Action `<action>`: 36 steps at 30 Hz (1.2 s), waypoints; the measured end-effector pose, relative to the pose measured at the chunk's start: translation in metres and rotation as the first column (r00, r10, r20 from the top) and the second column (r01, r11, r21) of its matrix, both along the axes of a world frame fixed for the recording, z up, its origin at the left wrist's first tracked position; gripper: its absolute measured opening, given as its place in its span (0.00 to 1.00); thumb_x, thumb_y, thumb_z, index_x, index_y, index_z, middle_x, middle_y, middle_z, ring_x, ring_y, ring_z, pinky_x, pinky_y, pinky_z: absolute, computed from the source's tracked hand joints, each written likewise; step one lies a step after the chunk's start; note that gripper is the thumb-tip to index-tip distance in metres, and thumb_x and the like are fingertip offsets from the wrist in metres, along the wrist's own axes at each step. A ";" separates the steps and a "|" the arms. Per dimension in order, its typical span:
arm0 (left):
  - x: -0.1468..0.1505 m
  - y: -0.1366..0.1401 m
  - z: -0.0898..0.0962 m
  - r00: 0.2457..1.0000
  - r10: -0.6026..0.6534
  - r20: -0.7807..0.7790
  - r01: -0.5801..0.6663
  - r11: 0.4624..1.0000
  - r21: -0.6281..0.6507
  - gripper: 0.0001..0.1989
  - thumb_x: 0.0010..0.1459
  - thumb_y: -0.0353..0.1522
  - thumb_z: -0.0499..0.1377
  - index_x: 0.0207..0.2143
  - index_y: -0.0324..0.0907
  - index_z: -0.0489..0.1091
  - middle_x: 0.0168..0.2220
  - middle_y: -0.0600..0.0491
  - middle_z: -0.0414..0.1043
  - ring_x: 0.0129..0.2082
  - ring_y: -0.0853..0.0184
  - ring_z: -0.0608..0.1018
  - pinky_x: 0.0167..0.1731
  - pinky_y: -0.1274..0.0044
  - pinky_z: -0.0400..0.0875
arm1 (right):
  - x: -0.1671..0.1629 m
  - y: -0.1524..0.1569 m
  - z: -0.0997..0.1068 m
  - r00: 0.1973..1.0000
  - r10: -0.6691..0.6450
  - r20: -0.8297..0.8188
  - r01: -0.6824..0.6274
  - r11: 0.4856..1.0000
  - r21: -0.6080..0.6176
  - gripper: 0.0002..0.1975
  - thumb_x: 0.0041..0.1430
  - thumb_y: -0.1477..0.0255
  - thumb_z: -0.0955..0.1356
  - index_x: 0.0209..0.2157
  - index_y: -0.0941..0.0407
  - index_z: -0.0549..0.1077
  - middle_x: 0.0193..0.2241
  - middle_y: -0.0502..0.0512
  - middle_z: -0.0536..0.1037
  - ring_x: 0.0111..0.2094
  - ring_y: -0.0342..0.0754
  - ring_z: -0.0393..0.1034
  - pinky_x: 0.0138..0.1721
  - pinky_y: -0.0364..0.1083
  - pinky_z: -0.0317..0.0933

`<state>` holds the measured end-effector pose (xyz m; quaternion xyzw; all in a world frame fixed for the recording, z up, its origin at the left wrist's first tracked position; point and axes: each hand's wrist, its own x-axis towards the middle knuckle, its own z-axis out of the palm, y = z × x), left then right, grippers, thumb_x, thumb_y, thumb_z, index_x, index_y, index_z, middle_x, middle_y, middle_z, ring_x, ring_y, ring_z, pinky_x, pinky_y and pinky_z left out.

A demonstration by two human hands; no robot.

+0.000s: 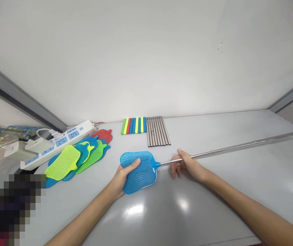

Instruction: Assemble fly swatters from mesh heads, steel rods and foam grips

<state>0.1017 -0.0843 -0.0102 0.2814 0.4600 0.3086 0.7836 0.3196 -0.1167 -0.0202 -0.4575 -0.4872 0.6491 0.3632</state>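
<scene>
My left hand (119, 178) pinches a blue perforated fly swatter head (144, 176), thumb on top and fingers underneath. The head's narrow neck is joined to a long, thin metal telescopic rod (229, 148), which stretches to the right and leaves the view. Just right of the neck, my right hand (188, 164) grips the rod, its thumb along the top and fingers curled below. Beyond the hands lie a row of slim metal tubes (158, 132) and, left of them, a row of coloured handle sleeves (134, 125) in green, yellow, red and blue.
Several loose swatter heads lie piled at the left, a yellow-green one (63, 163) on top and a red one (102, 136) at the back. Behind them runs a white power strip (65, 141) with plugs and cables. A white wall (151, 58) closes off the grey table's (213, 205) far edge.
</scene>
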 end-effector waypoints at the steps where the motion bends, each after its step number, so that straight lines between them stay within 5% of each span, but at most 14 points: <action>1: 0.000 0.000 -0.001 1.000 -0.001 -0.003 0.001 1.000 0.009 0.12 0.47 0.33 0.58 0.36 0.38 0.70 0.32 0.48 0.75 0.32 0.58 0.76 0.35 0.67 0.70 | 0.000 0.000 -0.001 1.000 0.000 0.004 0.000 1.000 0.001 0.31 0.57 0.59 0.47 0.17 0.61 0.68 0.14 0.57 0.70 0.18 0.44 0.64 0.20 0.42 0.55; 36: -0.001 -0.005 -0.004 0.998 -0.050 -0.022 0.053 0.991 0.123 0.14 0.47 0.35 0.58 0.37 0.40 0.69 0.36 0.49 0.74 0.36 0.60 0.75 0.39 0.69 0.67 | 0.000 -0.002 -0.003 0.999 0.031 0.015 -0.032 0.999 0.043 0.32 0.57 0.59 0.46 0.20 0.62 0.70 0.16 0.58 0.71 0.19 0.44 0.64 0.21 0.42 0.55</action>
